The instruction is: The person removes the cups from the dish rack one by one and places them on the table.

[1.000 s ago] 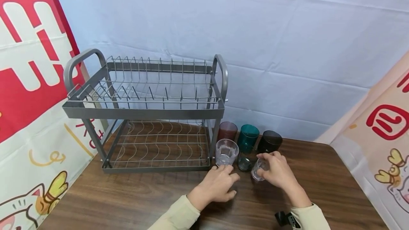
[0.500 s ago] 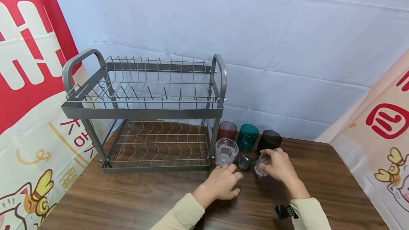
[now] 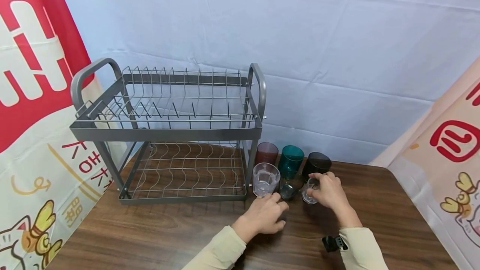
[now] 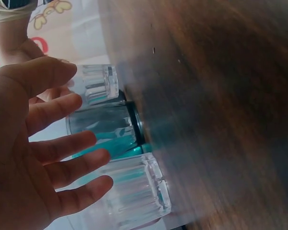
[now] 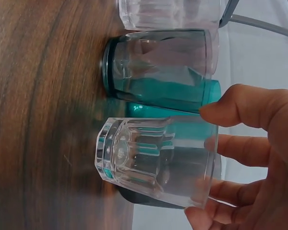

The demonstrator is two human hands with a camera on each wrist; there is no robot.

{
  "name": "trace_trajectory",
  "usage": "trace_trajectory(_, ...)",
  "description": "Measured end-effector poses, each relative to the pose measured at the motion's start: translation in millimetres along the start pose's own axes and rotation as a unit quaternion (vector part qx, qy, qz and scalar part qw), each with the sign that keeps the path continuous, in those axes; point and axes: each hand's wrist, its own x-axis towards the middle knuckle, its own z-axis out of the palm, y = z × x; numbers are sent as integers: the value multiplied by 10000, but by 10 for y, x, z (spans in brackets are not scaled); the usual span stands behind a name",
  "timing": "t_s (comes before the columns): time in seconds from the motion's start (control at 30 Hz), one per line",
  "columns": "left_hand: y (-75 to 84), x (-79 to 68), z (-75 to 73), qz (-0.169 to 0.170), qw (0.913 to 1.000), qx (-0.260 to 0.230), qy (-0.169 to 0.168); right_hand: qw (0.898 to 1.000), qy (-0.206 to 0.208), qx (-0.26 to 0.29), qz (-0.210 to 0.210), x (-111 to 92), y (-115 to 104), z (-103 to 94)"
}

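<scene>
My right hand (image 3: 330, 193) grips a clear faceted glass (image 5: 144, 158) near its rim, thumb on one side and fingers on the other. This glass stands at the right end of the front row. Beside it is a smoky grey-green glass (image 5: 158, 67), and left of that another clear glass (image 3: 266, 178). In front of the left clear glass, my left hand (image 3: 262, 215) hovers with fingers spread and holds nothing; in the left wrist view its fingertips overlap the glasses. Behind stand a reddish glass (image 3: 267, 153), a teal glass (image 3: 291, 159) and a black glass (image 3: 317, 163).
A grey two-tier dish rack (image 3: 166, 134) stands left of the glasses, its right post close to them. Wood-grain table (image 3: 180, 232) runs along the front. A pale cloth (image 3: 300, 53) hangs behind, with printed banners at both sides.
My right hand has moved the clear glass a little to the right and back, into line with the front row. The left hand has drifted slightly right.
</scene>
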Motion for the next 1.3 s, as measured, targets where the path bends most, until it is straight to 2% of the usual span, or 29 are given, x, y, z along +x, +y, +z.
trace_trajectory(0.4, 16, 50, 62, -193, 9994, 19, -279, 9999, -45, 36, 122, 60, 67, 45)
trace_trajectory(0.63, 15, 62, 83, -223, 9993, -82, -303, 9996, 87, 75, 275, 85, 118, 90)
trace_trajectory(0.93, 17, 68, 77, -319, 9989, -95, -332, 9997, 90, 52, 204, 96, 132, 77)
trace_trajectory(1.17, 4, 23, 0, -306, 9989, -245, -240, 9989, 192, 13, 435, -77, 61, 38)
trace_trajectory(1.3, -16, -7, -54, -334, 9988, -299, -213, 9986, 322, 8, 408, -223, 15, 73)
